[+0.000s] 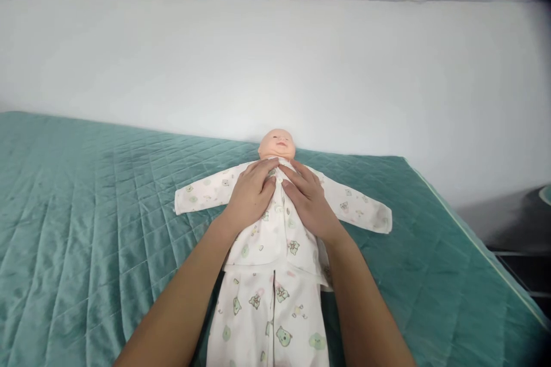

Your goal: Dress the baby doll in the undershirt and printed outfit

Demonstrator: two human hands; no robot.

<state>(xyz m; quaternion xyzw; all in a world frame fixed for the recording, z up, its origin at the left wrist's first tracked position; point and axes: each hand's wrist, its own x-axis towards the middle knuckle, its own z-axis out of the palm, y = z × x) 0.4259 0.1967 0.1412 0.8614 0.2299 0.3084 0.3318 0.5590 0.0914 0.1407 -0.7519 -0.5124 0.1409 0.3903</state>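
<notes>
A baby doll (278,142) lies on its back, dressed in a white long-sleeved shirt (269,249) and white trousers (253,321) printed with green bears. My left hand (253,189) rests on the left side of the shirt's chest, fingers stretched toward the collar. On the other side of the front opening lies my right hand (307,192), its fingers extended and apart. Both thumbs come close to a small button (279,180) below the neck. Part of the chest is hidden under my hands. The shirt's sleeves (206,189) spread out to both sides.
Under the doll is a green quilted bed cover (107,200), wrinkled at the left. A white wall (275,63) stands right behind the doll's head, with a dark band along its top. The bed's edge (456,221) runs down the right side, with dark floor beyond.
</notes>
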